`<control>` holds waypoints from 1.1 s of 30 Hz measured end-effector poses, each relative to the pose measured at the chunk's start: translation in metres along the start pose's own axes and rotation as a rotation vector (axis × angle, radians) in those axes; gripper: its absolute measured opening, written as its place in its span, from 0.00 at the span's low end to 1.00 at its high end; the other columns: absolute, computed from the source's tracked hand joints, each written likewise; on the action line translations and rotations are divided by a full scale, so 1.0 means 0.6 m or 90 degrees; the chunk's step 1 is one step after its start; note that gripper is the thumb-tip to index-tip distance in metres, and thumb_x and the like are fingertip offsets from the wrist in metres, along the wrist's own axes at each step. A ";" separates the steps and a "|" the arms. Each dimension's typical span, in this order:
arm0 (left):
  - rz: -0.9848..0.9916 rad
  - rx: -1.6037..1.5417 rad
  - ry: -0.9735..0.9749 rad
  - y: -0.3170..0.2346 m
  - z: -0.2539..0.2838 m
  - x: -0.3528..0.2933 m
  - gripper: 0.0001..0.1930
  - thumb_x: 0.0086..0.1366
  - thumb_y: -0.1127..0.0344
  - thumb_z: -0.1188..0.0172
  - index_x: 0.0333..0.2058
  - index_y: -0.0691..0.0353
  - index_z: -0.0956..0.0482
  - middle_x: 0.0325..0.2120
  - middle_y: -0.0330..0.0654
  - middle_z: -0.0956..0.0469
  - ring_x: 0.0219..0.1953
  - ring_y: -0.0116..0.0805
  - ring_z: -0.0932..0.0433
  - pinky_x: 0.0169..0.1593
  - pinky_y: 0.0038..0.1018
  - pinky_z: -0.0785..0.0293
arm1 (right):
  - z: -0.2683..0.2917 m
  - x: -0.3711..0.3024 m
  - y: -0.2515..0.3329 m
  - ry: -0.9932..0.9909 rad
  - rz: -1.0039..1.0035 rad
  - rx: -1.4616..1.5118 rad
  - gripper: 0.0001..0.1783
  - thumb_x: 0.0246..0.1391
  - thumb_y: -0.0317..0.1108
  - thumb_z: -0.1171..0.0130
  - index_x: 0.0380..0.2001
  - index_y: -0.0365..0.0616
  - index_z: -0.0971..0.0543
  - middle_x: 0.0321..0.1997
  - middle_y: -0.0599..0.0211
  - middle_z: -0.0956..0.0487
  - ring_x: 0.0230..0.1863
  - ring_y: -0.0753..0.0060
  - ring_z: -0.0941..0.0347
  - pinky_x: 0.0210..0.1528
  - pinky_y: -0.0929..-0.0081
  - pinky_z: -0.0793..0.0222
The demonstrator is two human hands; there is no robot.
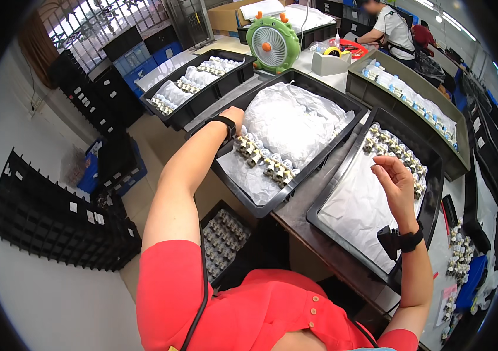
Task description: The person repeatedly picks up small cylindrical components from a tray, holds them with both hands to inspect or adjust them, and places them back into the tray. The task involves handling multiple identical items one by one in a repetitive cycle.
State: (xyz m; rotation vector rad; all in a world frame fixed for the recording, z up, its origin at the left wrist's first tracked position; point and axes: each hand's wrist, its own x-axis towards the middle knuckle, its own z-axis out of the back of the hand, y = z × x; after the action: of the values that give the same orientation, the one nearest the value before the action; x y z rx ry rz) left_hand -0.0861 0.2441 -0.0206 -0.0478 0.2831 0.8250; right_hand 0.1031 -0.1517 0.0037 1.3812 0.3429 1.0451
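My left hand is closed at the left side of the middle black tray, by the end of a row of small cream, dark and clear-capped parts. What its fingers hold, if anything, is hidden. Crumpled white paper covers much of that tray. Over the right black tray hovers my right hand, fingers bent, thumb a little apart from the forefinger, nothing visible between them. Beneath and beyond it, similar small parts stand in rows along the tray's far side, on white paper.
A green fan stands behind the middle tray. Another black tray of parts sits at the far left, an olive bin at the far right. Stacked black trays line the left wall. A person works at the back.
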 end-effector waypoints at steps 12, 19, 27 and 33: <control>-0.384 -0.109 -0.287 -0.146 0.086 0.025 0.27 0.48 0.77 0.43 0.50 0.51 0.29 0.49 0.49 0.30 0.53 0.47 0.31 0.53 0.34 0.33 | -0.002 0.000 -0.006 -0.001 0.015 -0.045 0.09 0.53 0.29 0.42 0.38 0.38 0.22 0.34 0.70 0.21 0.35 0.84 0.26 0.40 0.84 0.31; -0.551 0.019 -0.248 -0.291 0.046 0.022 0.29 0.45 0.77 0.43 0.47 0.41 0.24 0.54 0.48 0.34 0.56 0.48 0.36 0.54 0.40 0.33 | 0.005 0.003 -0.008 -0.004 0.015 -0.059 0.09 0.53 0.29 0.42 0.37 0.38 0.22 0.32 0.71 0.21 0.34 0.84 0.26 0.39 0.84 0.31; -0.647 0.123 -0.366 -0.233 0.072 -0.049 0.08 0.42 0.70 0.43 0.26 0.61 0.25 0.37 0.41 0.27 0.49 0.38 0.32 0.52 0.43 0.41 | 0.000 0.000 0.018 0.011 0.033 -0.089 0.08 0.52 0.28 0.42 0.35 0.36 0.22 0.31 0.67 0.20 0.34 0.79 0.24 0.40 0.80 0.30; -0.533 0.137 0.089 -0.189 0.088 -0.225 0.11 0.49 0.66 0.42 0.30 0.67 0.25 0.24 0.54 0.23 0.28 0.53 0.24 0.35 0.37 0.28 | -0.008 -0.002 0.020 0.035 0.073 -0.086 0.08 0.52 0.27 0.43 0.36 0.37 0.22 0.33 0.63 0.19 0.35 0.75 0.22 0.40 0.79 0.28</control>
State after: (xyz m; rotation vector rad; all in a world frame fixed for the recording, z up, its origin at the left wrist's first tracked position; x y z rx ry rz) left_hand -0.0781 0.0785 0.0583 -0.0181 0.4395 -0.0438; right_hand 0.0943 -0.1512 0.0130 1.2642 0.2302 1.1813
